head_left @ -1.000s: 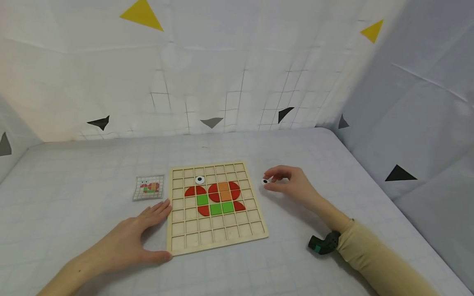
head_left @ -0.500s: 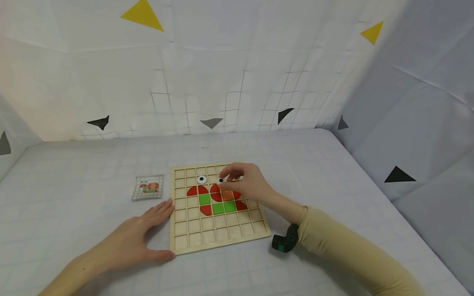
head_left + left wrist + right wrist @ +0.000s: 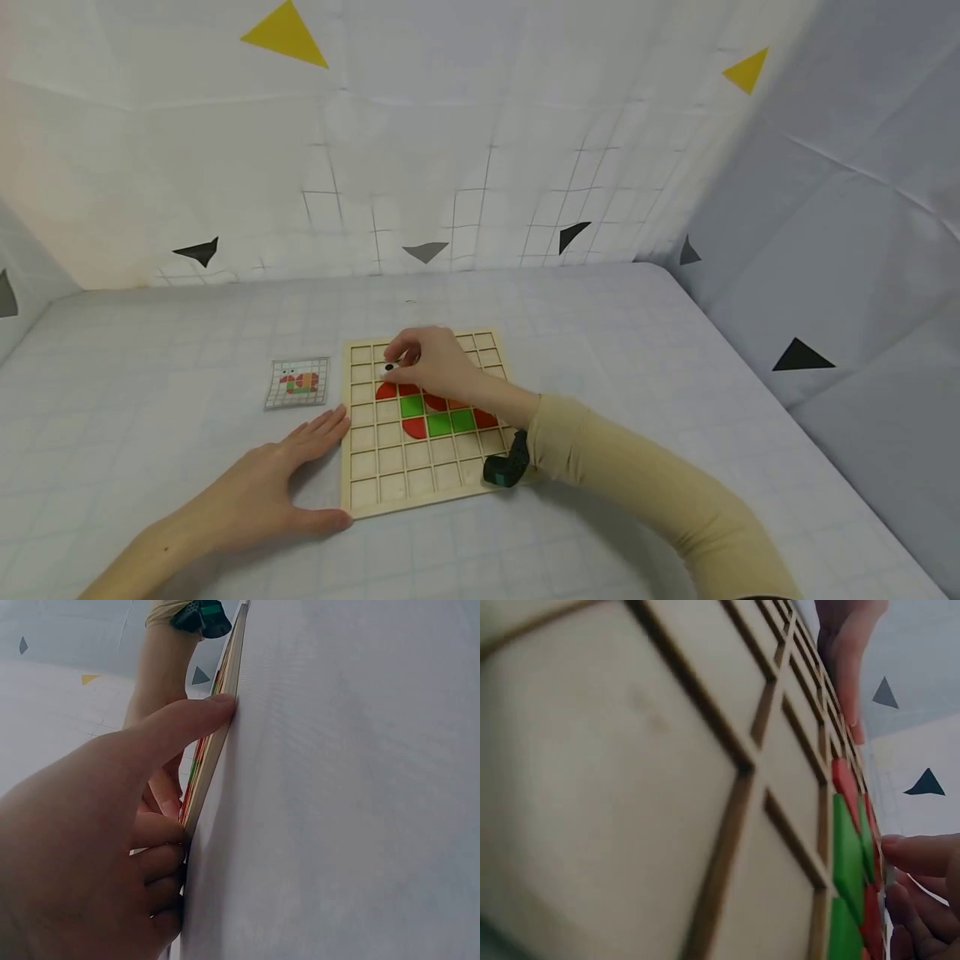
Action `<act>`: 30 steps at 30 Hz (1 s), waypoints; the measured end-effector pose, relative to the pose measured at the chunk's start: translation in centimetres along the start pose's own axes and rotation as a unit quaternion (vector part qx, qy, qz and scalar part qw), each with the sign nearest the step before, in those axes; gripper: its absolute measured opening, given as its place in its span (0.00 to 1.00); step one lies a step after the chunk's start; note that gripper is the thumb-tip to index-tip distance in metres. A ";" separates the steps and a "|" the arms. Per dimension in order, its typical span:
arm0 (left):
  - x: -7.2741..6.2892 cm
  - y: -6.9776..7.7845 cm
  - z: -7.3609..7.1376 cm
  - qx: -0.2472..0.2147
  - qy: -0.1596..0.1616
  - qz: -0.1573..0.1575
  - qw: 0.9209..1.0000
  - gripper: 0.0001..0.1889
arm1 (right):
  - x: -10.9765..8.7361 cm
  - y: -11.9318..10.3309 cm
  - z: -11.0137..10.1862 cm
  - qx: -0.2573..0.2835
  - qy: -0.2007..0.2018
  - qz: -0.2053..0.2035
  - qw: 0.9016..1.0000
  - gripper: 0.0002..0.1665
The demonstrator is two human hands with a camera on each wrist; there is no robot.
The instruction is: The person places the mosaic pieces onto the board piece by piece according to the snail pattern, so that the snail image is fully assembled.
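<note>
A wooden grid board (image 3: 392, 461) lies on the table, with green squares (image 3: 440, 424) and red curved pieces (image 3: 414, 428) set in its cells. Over its upper left part, my right hand (image 3: 441, 364) pinches a small round white eye piece (image 3: 388, 367) between thumb and fingers. The hand hides the second eye piece and most of the orange squares. My left hand (image 3: 258, 487) rests beside the board's left edge, fingers stretched out and thumb at the near corner. In the left wrist view, its thumb (image 3: 191, 720) touches the board's side.
A small picture card (image 3: 297, 383) showing a similar coloured figure on a grid lies left of the board. A dark device (image 3: 507, 469) is strapped at the right wrist, above the board's near right part. White cloth walls (image 3: 420, 150) stand behind and at the sides.
My right hand has carried the eye piece leftward from beside the board, across it, to the upper left cells. My left hand has stayed at the board's left edge.
</note>
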State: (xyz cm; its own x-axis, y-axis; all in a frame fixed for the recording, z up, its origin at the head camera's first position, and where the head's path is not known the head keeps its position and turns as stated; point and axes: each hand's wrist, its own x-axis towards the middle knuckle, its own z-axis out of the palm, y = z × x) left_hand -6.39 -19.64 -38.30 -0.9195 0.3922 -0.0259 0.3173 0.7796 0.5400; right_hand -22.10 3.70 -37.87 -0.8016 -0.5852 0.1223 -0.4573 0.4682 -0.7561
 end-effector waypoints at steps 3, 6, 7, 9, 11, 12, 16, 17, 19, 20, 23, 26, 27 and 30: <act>0.0 0.0 0.0 -0.002 -0.002 0.001 1.000 0.53 | 0.2 -0.1 0.3 -0.011 -0.003 -0.007 1.000 0.11; 0.0 0.0 0.1 -0.003 -0.001 0.003 1.000 0.53 | 0.2 -0.2 0.5 -0.020 0.001 -0.011 1.000 0.11; 0.0 0.0 0.1 -0.003 -0.001 0.003 1.000 0.53 | 0.2 -0.3 0.5 -0.021 0.002 -0.013 1.000 0.11; 0.0 0.0 0.1 -0.002 0.001 0.002 1.000 0.53 | 0.3 -0.3 0.6 -0.024 0.005 -0.017 1.000 0.11; -0.1 0.0 0.1 -0.001 0.003 0.002 1.000 0.53 | 0.3 -0.3 0.7 -0.024 0.007 -0.021 0.999 0.11; -0.1 0.0 0.1 0.000 0.003 0.001 1.000 0.53 | 0.3 -0.3 0.7 -0.024 0.008 -0.023 0.999 0.11; -0.2 0.0 0.1 0.000 0.004 -0.001 1.000 0.53 | 0.3 -0.3 0.8 -0.023 0.012 -0.025 0.999 0.11; -0.2 0.0 0.1 0.000 0.005 -0.001 1.000 0.53 | 0.3 -0.3 0.8 -0.023 0.012 -0.025 0.999 0.11; -0.2 0.0 0.1 0.000 0.005 -0.001 1.000 0.53 | 0.3 -0.3 0.8 -0.023 0.013 -0.026 0.999 0.11; -0.2 0.0 0.1 0.001 0.006 0.000 1.000 0.53 | 0.3 -0.4 0.8 -0.024 0.013 -0.027 0.999 0.11; -0.2 0.0 0.1 0.004 0.006 0.001 1.000 0.53 | 0.2 -0.3 0.8 -0.024 0.014 -0.029 0.999 0.11; -0.2 0.0 0.1 0.005 0.005 0.001 1.000 0.53 | 0.2 -0.4 0.8 -0.020 0.012 -0.024 0.999 0.11; -0.2 0.0 0.1 0.005 0.004 0.000 1.000 0.53 | 0.2 -0.4 0.8 -0.020 0.011 -0.023 0.999 0.12; -0.1 0.0 0.1 0.005 0.002 -0.002 1.000 0.53 | 0.2 -0.4 0.8 -0.020 0.010 -0.019 1.000 0.12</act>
State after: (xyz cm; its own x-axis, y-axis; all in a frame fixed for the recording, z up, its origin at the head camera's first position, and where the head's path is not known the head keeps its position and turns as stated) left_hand -6.24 -19.67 -38.35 -0.9214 0.3879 -0.0242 0.3168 0.7855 0.5316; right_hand -21.77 2.87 -38.08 -0.7908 -0.5898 0.1636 -0.5022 0.4723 -0.7244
